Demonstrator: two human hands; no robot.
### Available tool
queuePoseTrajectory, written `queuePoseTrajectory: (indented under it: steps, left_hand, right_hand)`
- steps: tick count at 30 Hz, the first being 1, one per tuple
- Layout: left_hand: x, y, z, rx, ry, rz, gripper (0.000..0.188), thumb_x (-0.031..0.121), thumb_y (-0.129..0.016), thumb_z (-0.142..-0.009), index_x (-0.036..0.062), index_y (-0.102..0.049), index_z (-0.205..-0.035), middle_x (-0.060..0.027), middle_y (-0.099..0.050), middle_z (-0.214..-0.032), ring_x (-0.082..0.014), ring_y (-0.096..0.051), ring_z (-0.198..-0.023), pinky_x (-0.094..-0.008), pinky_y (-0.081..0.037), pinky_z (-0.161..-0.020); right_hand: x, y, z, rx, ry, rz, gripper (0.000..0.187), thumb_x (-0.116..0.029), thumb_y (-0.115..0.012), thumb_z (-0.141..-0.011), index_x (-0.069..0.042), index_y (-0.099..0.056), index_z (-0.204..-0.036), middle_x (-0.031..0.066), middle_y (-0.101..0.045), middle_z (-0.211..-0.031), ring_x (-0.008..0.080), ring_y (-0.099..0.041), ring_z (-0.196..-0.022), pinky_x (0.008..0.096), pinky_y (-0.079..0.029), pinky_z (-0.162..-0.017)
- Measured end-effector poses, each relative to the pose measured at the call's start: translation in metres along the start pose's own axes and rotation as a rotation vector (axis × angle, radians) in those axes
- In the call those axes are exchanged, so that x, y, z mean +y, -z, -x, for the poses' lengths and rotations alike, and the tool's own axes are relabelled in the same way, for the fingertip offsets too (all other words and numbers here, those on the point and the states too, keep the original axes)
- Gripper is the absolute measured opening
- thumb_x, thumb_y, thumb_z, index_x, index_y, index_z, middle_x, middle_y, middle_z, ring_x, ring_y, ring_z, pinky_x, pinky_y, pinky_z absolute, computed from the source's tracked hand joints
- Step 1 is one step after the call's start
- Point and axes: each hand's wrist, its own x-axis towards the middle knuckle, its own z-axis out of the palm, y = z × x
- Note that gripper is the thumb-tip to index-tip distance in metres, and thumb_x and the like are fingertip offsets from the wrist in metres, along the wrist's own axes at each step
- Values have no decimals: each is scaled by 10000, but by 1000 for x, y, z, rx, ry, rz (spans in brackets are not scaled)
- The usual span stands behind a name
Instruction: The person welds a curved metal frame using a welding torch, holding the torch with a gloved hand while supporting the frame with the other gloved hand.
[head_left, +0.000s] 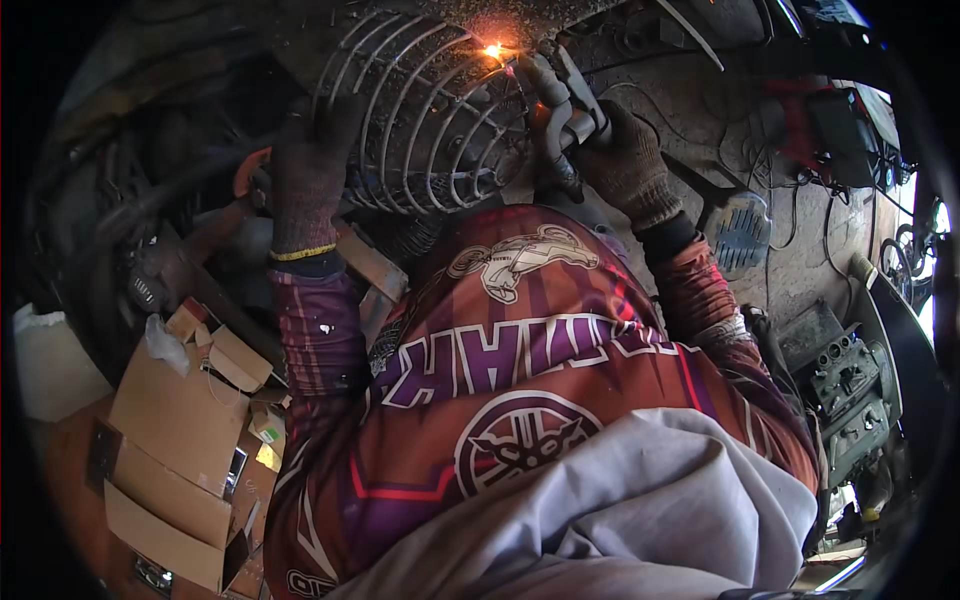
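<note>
A rounded cage of curved metal wires [405,110] lies ahead of me, its bars fanning across the upper middle. At its far right edge a bright orange welding spark [492,50] glows. My right hand [625,170], in a brown knit glove, is closed round a metal clamp-like welding holder [578,95] that points toward the spark. In a matching glove with a yellow cuff edge, my left hand [308,185] grips the cage's left side; its fingertips are dark and partly lost in shadow. An orange curved piece [250,172] sits just left of that hand.
Opened cardboard boxes [175,430] lie at the lower left. Right of my right arm is a grey ridged oval plate [742,232]. Thin cables [828,225] run over the floor at right, near a dark metal machine part [845,375] and a red object [795,120].
</note>
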Motion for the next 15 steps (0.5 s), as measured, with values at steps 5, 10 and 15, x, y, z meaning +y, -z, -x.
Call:
queuePoseTrajectory:
  steps: [5, 10, 15]
  left_hand:
    - [11, -1, -1, -26, -60, -179, 298, 270, -663, -868, 28, -641, -1041, -79, -670, -958, -170, -618, -888, -327, -462, -761]
    - [6, -4, -2, 2, -19, -108, 369, 343, -677, -850, 24, -642, -1032, -90, -674, -952, -179, -621, -857, -329, -459, -761]
    - [-10, 2, -3, -2, 2, -20, 422, 388, -687, -834, 19, -639, -1033, -103, -669, -946, -185, -619, -839, -324, -459, -756]
  right_hand:
    - [7, -3, 2, 25, 34, -5, 445, -202, -758, -681, -55, -580, -1061, 148, -661, -897, 323, -653, -856, 376, -508, -731]
    - [6, -3, 0, 11, 45, 34, 464, -217, -770, -678, -59, -580, -1071, 148, -661, -908, 321, -652, -864, 377, -508, -735]
    - [7, -2, 0, 0, 36, 21, 471, -211, -774, -672, -66, -580, -1077, 141, -662, -913, 313, -652, -865, 369, -508, -739]
